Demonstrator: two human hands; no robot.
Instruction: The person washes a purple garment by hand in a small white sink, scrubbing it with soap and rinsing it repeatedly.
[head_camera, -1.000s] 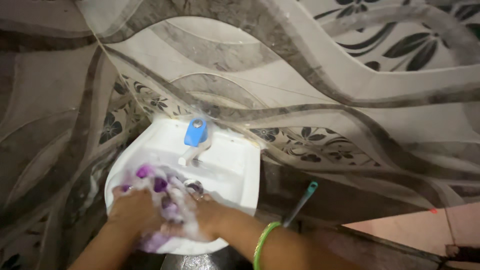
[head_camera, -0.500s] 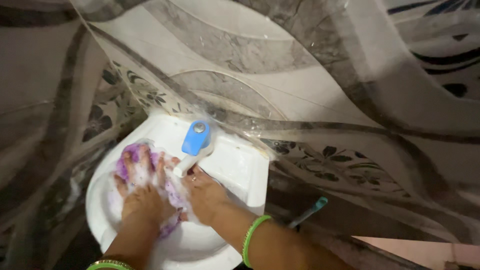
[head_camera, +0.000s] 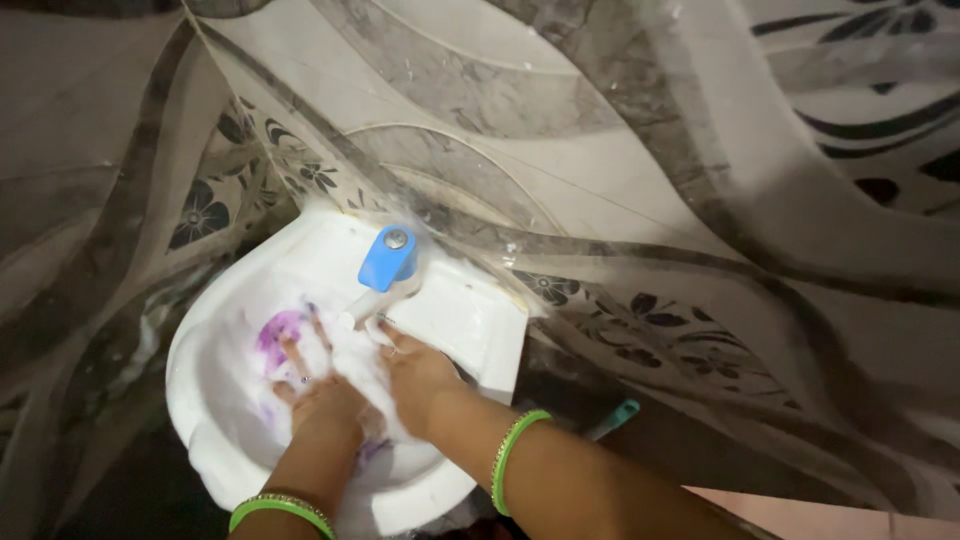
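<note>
Left hand (head_camera: 318, 392) spread flat, fingers apart, pressing on a soapy purple cloth (head_camera: 283, 330). Right hand (head_camera: 415, 370) loosely curled against the same foamy bundle, grip perhaps closed on it, blurred by motion. Cloth low in the white washbasin (head_camera: 225, 440), just under the blue-handled tap (head_camera: 388, 262). Green bangles (head_camera: 512, 455) on both wrists. Patterned grey tiles (head_camera: 620, 150) behind, a teal-tipped handle (head_camera: 615, 417) to the right.
</note>
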